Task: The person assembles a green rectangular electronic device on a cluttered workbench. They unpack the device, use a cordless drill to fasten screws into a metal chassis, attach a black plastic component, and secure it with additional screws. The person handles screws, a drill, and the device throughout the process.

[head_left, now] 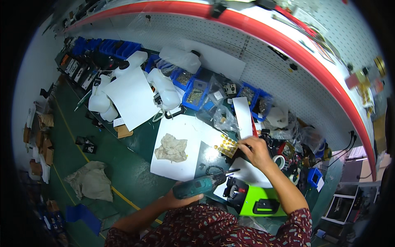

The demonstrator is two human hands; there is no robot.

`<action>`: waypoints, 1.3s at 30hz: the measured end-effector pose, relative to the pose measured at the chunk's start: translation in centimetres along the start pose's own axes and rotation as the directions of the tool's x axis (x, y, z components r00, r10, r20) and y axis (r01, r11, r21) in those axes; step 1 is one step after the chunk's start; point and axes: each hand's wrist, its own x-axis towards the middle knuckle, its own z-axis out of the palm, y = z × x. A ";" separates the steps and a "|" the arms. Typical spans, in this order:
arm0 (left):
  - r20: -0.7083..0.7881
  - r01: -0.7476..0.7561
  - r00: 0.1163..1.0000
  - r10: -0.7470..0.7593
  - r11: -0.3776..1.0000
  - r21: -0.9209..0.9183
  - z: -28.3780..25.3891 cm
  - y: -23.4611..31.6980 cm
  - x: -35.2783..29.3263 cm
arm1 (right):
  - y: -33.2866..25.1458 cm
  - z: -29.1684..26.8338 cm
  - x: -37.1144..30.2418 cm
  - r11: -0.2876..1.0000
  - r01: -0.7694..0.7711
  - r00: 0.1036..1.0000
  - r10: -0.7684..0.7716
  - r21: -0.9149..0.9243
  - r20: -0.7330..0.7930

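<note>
My left hand [181, 200] is wrapped round the grip of a teal and black cordless drill [193, 187], whose bit points right toward the bench. My right hand [257, 151] reaches over the bench with its fingers bent together at the edge of a sheet of small round yellow pieces [228, 145]. Whatever sits between those fingertips is too small to make out. Close in front of me, below my right forearm, lies a bright green and black device [257, 200] with a dark handle. A crumpled beige cloth [171, 148] rests on white paper [160, 168] to the left.
Blue bins [195, 94] of small metal parts stand along the back, beside translucent plastic jugs [166, 89]. A red-edged shelf [263, 28] arches overhead. Tape rolls [279, 162] and clutter lie to the right. On the floor at left is a grey sack [90, 180].
</note>
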 end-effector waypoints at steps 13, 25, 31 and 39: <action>-0.154 0.312 0.941 -0.302 0.949 0.047 -11.6 -6.8 -1.5 | 8.1 19.7 31.0 0.872 0.110 0.985 -0.032 -0.476 0.169; -0.249 0.298 0.904 -0.348 0.930 -0.217 -13.0 -9.1 -1.3 | 9.9 24.9 35.2 0.832 0.036 0.884 0.232 -0.553 0.407; -0.232 0.291 0.910 -0.344 0.928 -0.233 -13.2 -9.4 -0.7 | 10.1 26.2 35.5 0.817 0.017 0.859 0.283 -0.577 0.426; -0.154 0.299 0.932 -0.328 0.936 -0.186 -14.0 -8.5 -0.3 | 13.0 25.0 35.1 0.799 0.093 0.922 0.156 -0.594 0.354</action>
